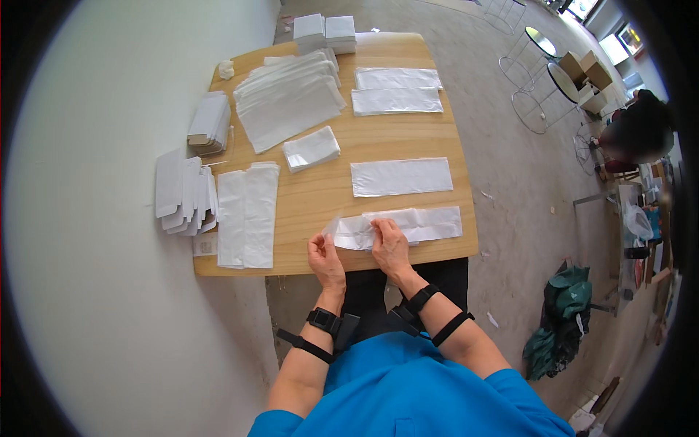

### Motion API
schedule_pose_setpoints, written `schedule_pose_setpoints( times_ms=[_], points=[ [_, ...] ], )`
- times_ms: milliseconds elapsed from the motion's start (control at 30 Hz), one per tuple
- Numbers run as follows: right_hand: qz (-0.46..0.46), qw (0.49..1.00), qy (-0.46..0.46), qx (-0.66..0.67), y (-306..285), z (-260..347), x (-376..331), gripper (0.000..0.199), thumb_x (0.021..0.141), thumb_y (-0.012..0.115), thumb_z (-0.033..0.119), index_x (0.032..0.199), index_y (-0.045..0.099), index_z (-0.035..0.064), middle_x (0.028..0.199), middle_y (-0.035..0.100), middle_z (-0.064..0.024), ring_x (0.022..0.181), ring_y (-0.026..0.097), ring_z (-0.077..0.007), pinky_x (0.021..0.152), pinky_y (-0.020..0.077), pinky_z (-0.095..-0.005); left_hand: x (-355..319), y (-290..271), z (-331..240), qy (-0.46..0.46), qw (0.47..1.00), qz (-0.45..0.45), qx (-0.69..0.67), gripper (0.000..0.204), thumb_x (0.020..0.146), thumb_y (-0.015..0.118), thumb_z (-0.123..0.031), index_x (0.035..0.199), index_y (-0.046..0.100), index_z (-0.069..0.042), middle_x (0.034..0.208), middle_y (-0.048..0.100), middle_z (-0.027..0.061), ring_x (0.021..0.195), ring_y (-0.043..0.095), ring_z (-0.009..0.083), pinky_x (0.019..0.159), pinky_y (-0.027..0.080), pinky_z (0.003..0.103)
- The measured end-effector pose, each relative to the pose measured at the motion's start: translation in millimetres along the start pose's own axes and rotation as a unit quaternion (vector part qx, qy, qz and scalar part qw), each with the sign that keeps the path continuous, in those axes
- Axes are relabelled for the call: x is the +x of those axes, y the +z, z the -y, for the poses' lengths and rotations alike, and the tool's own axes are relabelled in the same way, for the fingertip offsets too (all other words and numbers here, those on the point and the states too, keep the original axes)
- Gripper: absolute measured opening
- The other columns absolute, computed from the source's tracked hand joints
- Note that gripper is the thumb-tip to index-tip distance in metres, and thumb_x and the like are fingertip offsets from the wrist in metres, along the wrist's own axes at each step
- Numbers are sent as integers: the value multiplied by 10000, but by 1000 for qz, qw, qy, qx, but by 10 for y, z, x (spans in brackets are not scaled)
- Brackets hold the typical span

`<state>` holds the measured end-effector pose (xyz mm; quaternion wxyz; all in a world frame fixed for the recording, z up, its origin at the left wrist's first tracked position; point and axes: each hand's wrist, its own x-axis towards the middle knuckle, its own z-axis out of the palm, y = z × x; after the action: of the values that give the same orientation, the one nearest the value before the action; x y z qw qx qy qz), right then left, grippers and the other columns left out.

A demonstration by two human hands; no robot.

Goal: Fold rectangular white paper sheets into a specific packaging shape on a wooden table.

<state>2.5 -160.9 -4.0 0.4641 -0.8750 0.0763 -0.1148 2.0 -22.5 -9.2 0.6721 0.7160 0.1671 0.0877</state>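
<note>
Light wooden rectangular table (320,197) filled the middle of the view, pushed against a white wall (95,218) on the person's left, grey concrete floor (510,182) to the right. Biggest load on it: a fanned stack of long white paper bags (287,102) at the far left-centre. Then two long white sheets (247,215) lying side by side near the left edge, long axes running away from the person. Three flat clear plastic sleeves with white inserts (400,176) lay crosswise down the right half, apart from each other. Flattened white card boxes (186,193) overhung the left edge; another pile (210,122) beyond them. Small folded white wad (311,148) mid-table. Two white boxes (325,30) at the far end.

Worked item: a long clear plastic sleeve holding white paper (429,223), at the near edge, long axis left-right, stretching rightward from the hands. Its open crinkled end pointed at the left hand.

Right hand (390,246) pressed flat on the sleeve's left part, fingers spread and laid down on it, pinning not gripping. Left hand (324,255) sat just left of the sleeve's mouth, fingers curled narrow, tips pinching the clear film edge as far as could be told. Right hand nearer the sleeve's body; left nearer its opening. Black straps on both wrists.
</note>
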Motion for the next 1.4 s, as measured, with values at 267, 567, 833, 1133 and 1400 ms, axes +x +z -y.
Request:
schedule_pose_setpoints(
  times_ms=[267,567,833,1133,1400],
  points=[
    [19,978,161,134,-285,54,89,205,875,639,189,885,649,-15,817,650,-139,717,636,-214,652,507,-335,-189,209,-271,51,998,20,-14,119,912,637,-131,974,614,-32,1074,637,83,1010,565,146,878,442,283],
    [29,944,274,184,-365,-213,141,315,837,685,303,826,667,-12,680,656,-80,641,623,-152,612,491,-312,-355,406,-426,281,924,147,215,160,831,668,-149,979,661,-87,1093,650,57,1071,556,268,961,373,391],
    [-71,975,211,-16,-314,-321,106,237,808,646,218,739,611,-6,673,640,-170,635,634,-320,634,496,-413,-322,311,-232,224,909,92,340,213,888,581,-179,1077,656,-113,1153,636,-4,1095,502,230,957,329,378],
    [-64,978,196,-24,-377,-271,158,240,818,595,199,750,549,-27,686,616,-232,670,627,-388,653,489,-459,-252,258,-153,257,884,112,374,233,882,585,-145,1100,658,-102,1175,631,-21,1091,508,221,974,332,369],
    [-50,979,194,-40,-406,-334,193,212,807,538,167,798,521,-44,717,603,-280,707,611,-448,671,482,-485,-195,248,-145,309,851,139,401,282,843,609,-125,1122,643,-108,1181,621,-25,1083,518,222,972,336,369]
  ],
)
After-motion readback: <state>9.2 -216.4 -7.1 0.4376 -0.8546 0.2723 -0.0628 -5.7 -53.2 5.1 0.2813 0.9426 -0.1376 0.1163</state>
